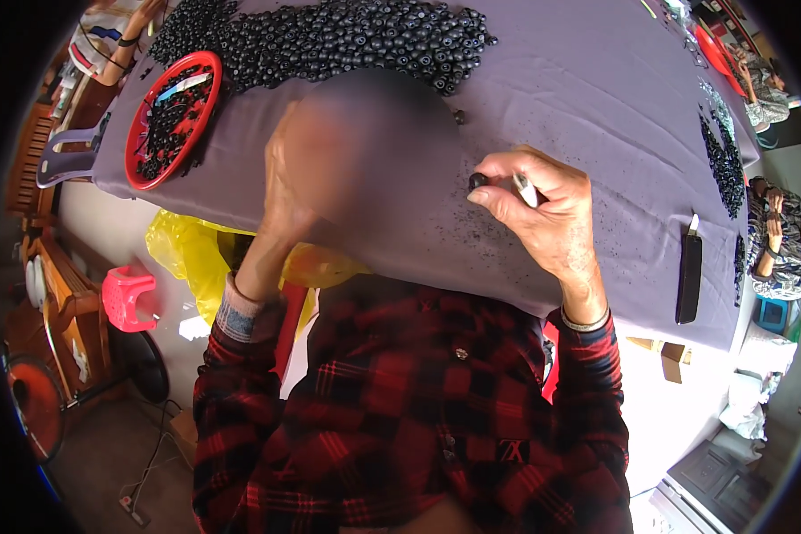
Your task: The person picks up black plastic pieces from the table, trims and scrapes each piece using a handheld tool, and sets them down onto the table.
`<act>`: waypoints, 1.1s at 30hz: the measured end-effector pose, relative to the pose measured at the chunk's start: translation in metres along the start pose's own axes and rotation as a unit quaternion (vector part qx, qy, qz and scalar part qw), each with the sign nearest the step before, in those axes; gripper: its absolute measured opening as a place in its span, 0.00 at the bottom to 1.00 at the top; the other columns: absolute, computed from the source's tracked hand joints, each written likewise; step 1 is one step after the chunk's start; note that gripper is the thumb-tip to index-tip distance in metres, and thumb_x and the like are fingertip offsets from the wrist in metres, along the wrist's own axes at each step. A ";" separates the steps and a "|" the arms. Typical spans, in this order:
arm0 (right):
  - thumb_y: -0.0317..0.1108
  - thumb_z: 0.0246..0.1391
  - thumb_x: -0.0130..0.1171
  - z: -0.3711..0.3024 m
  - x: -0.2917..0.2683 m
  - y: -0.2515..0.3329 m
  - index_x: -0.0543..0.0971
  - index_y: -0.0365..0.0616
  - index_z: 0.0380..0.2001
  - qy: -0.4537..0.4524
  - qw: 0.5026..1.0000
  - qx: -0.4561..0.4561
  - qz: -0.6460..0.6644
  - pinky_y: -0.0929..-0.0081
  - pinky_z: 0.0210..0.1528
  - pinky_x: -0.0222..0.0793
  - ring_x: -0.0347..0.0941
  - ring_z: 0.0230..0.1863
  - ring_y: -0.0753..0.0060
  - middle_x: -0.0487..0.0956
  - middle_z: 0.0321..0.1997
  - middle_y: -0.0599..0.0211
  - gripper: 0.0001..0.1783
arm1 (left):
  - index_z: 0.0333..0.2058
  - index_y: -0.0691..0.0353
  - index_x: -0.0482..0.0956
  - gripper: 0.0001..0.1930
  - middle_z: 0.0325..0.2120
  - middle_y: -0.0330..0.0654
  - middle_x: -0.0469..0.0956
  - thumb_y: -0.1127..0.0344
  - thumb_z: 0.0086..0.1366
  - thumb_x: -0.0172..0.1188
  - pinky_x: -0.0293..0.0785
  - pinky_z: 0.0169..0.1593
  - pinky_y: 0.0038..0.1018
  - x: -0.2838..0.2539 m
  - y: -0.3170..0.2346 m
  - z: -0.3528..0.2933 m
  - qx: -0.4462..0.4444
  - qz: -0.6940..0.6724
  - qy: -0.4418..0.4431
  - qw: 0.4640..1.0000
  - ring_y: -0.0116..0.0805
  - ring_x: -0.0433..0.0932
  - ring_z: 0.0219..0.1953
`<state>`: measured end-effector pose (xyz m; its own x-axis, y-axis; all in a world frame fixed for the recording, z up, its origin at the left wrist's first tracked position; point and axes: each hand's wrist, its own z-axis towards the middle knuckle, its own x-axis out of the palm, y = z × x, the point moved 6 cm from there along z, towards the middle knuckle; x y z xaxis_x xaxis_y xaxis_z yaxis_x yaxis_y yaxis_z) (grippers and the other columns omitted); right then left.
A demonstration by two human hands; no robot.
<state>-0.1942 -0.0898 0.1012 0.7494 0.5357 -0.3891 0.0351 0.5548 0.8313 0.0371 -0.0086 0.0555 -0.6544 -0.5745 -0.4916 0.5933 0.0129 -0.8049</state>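
Observation:
My right hand (552, 209) pinches a small black round piece (478, 182) between thumb and fingertip, above the purple-grey tablecloth (578, 98). A short white stick-like tool (525, 189) lies within the same hand; its kind is not clear. My left hand (280, 182) is raised at the table's near edge, and a blurred round patch covers its fingers and whatever they touch. Beyond it spreads a large heap of black round pieces (356, 40), some with holes. One loose black piece (459, 117) lies just in front of the heap.
A red basin (216, 98) with black bits stands at the left. A black-handled knife (689, 280) with a pale tip lies at the right, near more black pieces (723, 165). Dark crumbs dot the cloth. A yellow bag (182, 258) hangs below the edge. Other people sit around the table.

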 end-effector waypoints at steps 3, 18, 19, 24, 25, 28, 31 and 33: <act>0.23 0.41 0.71 -0.005 -0.002 0.006 0.80 0.39 0.32 -0.007 0.998 0.008 0.062 0.86 0.30 0.64 0.70 0.28 0.86 0.79 0.29 0.74 0.13 | 0.53 0.55 0.72 0.17 0.39 0.41 0.78 0.72 0.65 0.57 0.72 0.38 0.24 0.040 -0.033 -0.025 -0.133 -0.299 0.198 0.924 0.28 0.76 0.38; 0.20 0.41 0.70 -0.012 0.013 0.004 0.80 0.42 0.33 -0.006 0.998 -0.039 0.058 0.78 0.35 0.70 0.73 0.34 0.77 0.76 0.33 0.71 0.13 | 0.49 0.57 0.69 0.15 0.38 0.35 0.76 0.66 0.65 0.58 0.72 0.40 0.21 0.090 -0.052 -0.059 -0.241 -0.623 0.297 0.683 0.22 0.75 0.39; 0.20 0.40 0.70 -0.012 0.015 0.002 0.80 0.42 0.32 0.003 0.998 -0.019 0.066 0.77 0.35 0.70 0.73 0.35 0.77 0.76 0.33 0.71 0.13 | 0.50 0.57 0.68 0.15 0.38 0.35 0.76 0.65 0.66 0.58 0.73 0.40 0.21 0.091 -0.051 -0.061 -0.245 -0.635 0.310 0.664 0.22 0.75 0.38; 0.25 0.41 0.71 -0.014 0.016 -0.002 0.81 0.42 0.32 0.002 0.998 -0.002 0.066 0.77 0.32 0.73 0.76 0.30 0.75 0.76 0.31 0.71 0.12 | 0.49 0.57 0.69 0.15 0.38 0.36 0.76 0.64 0.66 0.58 0.74 0.39 0.21 0.091 -0.051 -0.061 -0.251 -0.630 0.302 0.670 0.23 0.76 0.37; 0.26 0.41 0.71 -0.014 0.015 0.001 0.81 0.41 0.32 -0.002 0.999 -0.020 0.036 0.77 0.32 0.73 0.76 0.30 0.75 0.76 0.31 0.70 0.12 | 0.49 0.57 0.69 0.15 0.38 0.36 0.76 0.64 0.66 0.58 0.74 0.40 0.21 0.092 -0.050 -0.062 -0.257 -0.629 0.306 0.667 0.23 0.76 0.37; 0.25 0.42 0.70 -0.014 0.014 0.004 0.81 0.40 0.32 0.000 0.999 -0.033 0.009 0.77 0.31 0.74 0.76 0.30 0.75 0.76 0.31 0.70 0.11 | 0.48 0.57 0.69 0.14 0.38 0.35 0.76 0.65 0.66 0.58 0.74 0.40 0.22 0.093 -0.048 -0.063 -0.266 -0.623 0.298 0.672 0.23 0.76 0.37; 0.24 0.44 0.70 -0.014 0.016 0.003 0.81 0.40 0.31 0.018 0.998 0.005 0.055 0.78 0.32 0.72 0.74 0.31 0.76 0.75 0.31 0.70 0.09 | 0.48 0.57 0.69 0.14 0.37 0.35 0.75 0.66 0.65 0.58 0.75 0.40 0.22 0.093 -0.046 -0.063 -0.253 -0.623 0.309 0.672 0.23 0.76 0.37; 0.23 0.44 0.69 -0.015 0.017 0.000 0.81 0.40 0.30 0.032 0.994 0.037 0.100 0.79 0.33 0.69 0.72 0.32 0.78 0.74 0.32 0.71 0.08 | 0.47 0.58 0.69 0.14 0.36 0.35 0.75 0.67 0.65 0.58 0.74 0.40 0.22 0.094 -0.043 -0.063 -0.254 -0.619 0.320 0.671 0.23 0.75 0.36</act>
<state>-0.1914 -0.0714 0.0892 0.7033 0.6708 -0.2355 -0.0598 0.3858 0.9206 -0.0795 -0.0120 0.0230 -0.6628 0.0638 0.7461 -0.7197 0.2209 -0.6582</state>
